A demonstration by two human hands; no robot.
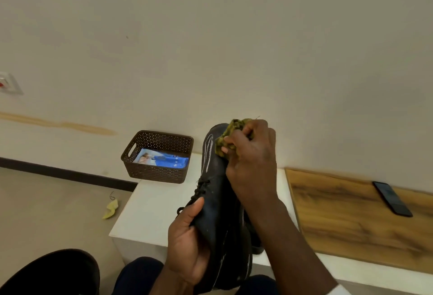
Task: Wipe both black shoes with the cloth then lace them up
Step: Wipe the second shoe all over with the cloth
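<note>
A black lace-up shoe [220, 201] is held up over the white table [150, 210], toe pointing away from me. My left hand [187, 243] grips its heel end, thumb lying along the side near the laces. My right hand [250, 161] holds a bunched olive-green cloth [227, 140] and presses it against the toe. A second dark shoe [255, 236] lies partly hidden under my right forearm on the table.
A brown perforated basket [157, 170] with a blue packet inside stands at the table's far left. A wooden board [351, 219] with a dark phone [392, 198] lies to the right. A yellow scrap [111, 209] is on the floor.
</note>
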